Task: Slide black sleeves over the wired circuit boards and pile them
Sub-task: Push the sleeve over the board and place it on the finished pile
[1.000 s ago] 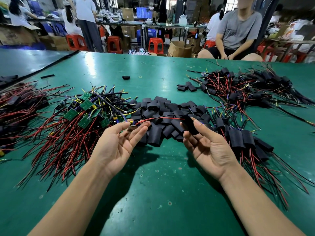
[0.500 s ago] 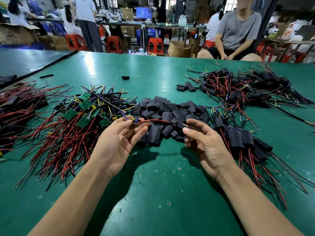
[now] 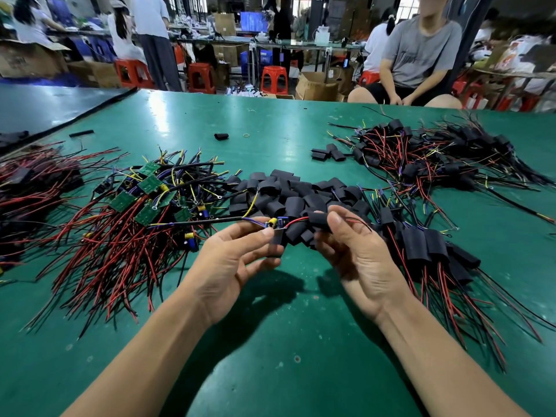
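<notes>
Black sleeve [image 3: 318,220] pinched in right hand [image 3: 361,260] encircles red wires [image 3: 296,222] of circuit board [image 3: 274,224] gripped in left hand [image 3: 228,260].

matt black sleeves [image 3: 301,200], glossy green tabletop [image 3: 270,341] (scuffed), cardboard boxes [image 3: 316,85]

Just past the left hand [image 3: 228,266], toward 12 o'clock, the circuit board [image 3: 275,223] shows only a few parts above the thumb; the rest is hidden. The thumb of the right hand [image 3: 358,260] covers part of the sleeve [image 3: 319,219]. At 9 o'clock the wire bundle [image 3: 27,188] is cut off by the left edge. Both forearms are cut off at 6 o'clock.
</notes>
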Demonstrator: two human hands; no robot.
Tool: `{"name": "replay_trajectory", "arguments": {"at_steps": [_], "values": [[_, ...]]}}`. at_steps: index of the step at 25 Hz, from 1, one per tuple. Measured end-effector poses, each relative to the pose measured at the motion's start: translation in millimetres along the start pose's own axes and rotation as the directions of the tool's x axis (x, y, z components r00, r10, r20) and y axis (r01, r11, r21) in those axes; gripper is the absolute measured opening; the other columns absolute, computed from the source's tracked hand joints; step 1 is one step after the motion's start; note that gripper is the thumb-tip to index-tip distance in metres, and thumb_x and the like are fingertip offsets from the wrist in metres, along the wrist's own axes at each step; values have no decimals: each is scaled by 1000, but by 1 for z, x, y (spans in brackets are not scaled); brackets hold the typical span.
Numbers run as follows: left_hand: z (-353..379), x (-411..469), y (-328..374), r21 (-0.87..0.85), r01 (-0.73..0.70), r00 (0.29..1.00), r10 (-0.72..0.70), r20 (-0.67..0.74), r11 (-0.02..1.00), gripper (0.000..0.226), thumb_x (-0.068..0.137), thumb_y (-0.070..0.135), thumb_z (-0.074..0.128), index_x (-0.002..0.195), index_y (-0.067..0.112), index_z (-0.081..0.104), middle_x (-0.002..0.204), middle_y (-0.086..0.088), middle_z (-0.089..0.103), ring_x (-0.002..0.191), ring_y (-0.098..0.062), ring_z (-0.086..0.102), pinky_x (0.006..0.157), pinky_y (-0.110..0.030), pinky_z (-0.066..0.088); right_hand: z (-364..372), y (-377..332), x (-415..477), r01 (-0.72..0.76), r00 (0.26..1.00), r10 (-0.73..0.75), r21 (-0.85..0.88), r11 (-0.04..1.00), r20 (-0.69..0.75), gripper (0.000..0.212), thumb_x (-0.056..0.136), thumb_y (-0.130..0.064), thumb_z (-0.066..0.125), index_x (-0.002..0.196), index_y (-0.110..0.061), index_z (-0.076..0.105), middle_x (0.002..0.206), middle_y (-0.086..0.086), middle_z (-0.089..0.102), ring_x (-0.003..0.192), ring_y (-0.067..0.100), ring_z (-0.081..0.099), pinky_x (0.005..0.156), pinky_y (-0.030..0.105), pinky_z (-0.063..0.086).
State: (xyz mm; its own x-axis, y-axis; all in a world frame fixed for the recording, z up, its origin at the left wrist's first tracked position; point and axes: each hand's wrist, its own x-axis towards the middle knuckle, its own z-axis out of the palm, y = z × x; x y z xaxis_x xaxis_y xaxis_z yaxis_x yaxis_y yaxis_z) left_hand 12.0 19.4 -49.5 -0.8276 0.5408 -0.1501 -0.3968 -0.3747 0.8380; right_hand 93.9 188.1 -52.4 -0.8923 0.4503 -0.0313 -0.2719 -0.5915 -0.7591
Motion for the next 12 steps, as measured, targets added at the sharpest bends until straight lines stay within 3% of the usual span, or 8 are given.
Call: {"name": "replay_trajectory", "arguments": {"at_steps": [2, 6, 12], "values": [[0, -2, 0, 14, 1, 1000, -1, 10, 1000, 36, 62, 10, 78, 97, 5, 69, 90, -15, 72, 67, -22, 70, 56, -27, 58, 2, 2, 1, 58, 998, -61, -110, 992, -29, 60, 57, -20, 85, 111, -11, 61, 91, 10, 76, 70, 18, 73, 60, 23, 58], [2, -3, 0, 29, -1, 1000, 0, 20, 1000, 39, 60, 15, 81, 96, 5, 68, 96, -16, 73, 65, -22, 69, 56, -26, 57, -1, 2, 1, 124, 990, -132, -123, 985, -56, 72, 54, -23, 88, 118, -11, 57, 92, 10, 76, 71, 19, 73, 60, 22, 57], [7, -5, -6, 51, 22, 1000, -23, 14, 998, 30, 67, 10, 77, 95, 6, 68, 86, -9, 72, 61, -20, 69, 55, -25, 57, 3, 8, -1, 77, 995, -86, -176, 981, -46, 85, 52, -23, 89, 127, -11, 50, 87, 6, 75, 68, 15, 67, 59, 22, 54]]}}
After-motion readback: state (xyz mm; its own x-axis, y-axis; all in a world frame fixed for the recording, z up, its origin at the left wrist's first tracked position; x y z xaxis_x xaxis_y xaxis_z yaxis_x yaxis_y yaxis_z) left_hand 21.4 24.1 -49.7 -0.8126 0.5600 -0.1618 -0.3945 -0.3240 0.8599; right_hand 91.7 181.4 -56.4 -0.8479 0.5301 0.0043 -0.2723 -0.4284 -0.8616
